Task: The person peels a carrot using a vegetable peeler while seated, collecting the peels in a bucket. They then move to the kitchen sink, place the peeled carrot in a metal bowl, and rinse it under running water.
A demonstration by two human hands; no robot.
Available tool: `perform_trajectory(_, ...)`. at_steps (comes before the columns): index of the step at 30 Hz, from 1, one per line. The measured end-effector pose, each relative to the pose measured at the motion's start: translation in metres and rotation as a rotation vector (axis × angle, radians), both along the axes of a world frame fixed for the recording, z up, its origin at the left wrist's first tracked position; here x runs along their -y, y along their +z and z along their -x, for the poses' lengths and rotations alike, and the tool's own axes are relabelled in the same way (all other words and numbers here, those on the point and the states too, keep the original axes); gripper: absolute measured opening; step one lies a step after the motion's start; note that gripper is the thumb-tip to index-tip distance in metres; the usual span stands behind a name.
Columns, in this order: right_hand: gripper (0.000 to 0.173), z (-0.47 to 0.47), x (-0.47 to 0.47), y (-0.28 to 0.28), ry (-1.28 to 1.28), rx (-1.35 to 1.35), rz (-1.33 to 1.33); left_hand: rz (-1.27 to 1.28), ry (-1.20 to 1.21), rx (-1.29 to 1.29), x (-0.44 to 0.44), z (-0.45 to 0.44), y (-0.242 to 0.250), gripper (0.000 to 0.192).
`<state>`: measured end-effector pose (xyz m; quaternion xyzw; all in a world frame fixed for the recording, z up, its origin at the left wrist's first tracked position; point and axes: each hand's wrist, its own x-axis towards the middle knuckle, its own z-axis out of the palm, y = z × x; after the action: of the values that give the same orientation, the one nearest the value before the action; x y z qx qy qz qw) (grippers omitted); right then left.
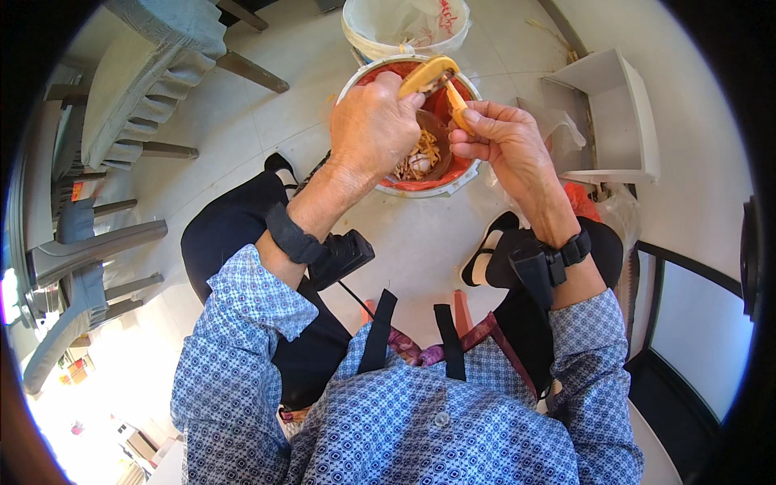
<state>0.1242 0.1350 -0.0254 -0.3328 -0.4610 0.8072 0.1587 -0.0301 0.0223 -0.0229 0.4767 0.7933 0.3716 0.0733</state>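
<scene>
My left hand [376, 124] is closed around a yellow peeler [424, 74], knuckles up. In the fingertips of my right hand [506, 130] is a slim orange root piece, perhaps a carrot [458, 108]. Its upper tip meets the peeler's blade side, though whether they touch is hard to tell. Both hands are over a white bucket [451, 193] lined with a red plastic bag [379, 74]. Orange and brownish peelings [427, 147] lie inside it, along with a pale rounded piece [418, 162]. My left hand hides part of the bucket.
Behind the bucket stands a second white bucket [405, 48] with a pale bag liner. A white open box [624, 115] is at the right wall, near a red plastic bag [582, 201]. Fabric-covered chairs [163, 79] with dark legs line the left. My feet flank the bucket.
</scene>
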Motion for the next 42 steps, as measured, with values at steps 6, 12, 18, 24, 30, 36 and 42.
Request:
perform_trajectory(6,0.023,0.002,0.002,0.001,0.053,0.025,-0.032,0.087,-0.004,-0.089,0.003,-0.003,-0.006,0.020)
perform_trajectory(12,0.024,0.002,0.002,0.001,0.033,0.040,-0.042,0.131,0.145,-0.071,0.000,0.007,0.003,0.024)
perform_trajectory(18,0.024,0.002,-0.002,-0.004,-0.005,-0.009,0.045,0.015,-0.046,0.027,0.004,-0.007,0.004,0.022)
perform_trajectory(24,0.023,0.002,-0.002,-0.008,0.001,-0.043,0.069,0.015,-0.086,-0.004,0.006,-0.019,0.002,0.021)
perform_trajectory(30,0.021,0.003,-0.001,-0.010,0.012,-0.085,0.102,-0.003,-0.100,-0.038,0.008,-0.021,0.000,0.021)
perform_trajectory(36,0.024,0.001,0.001,-0.006,0.041,-0.069,0.105,0.036,-0.017,-0.062,0.003,-0.011,-0.007,0.021)
perform_trajectory(42,0.025,-0.001,0.001,0.001,0.035,-0.073,0.077,0.135,0.148,-0.035,-0.002,0.010,-0.004,0.023)
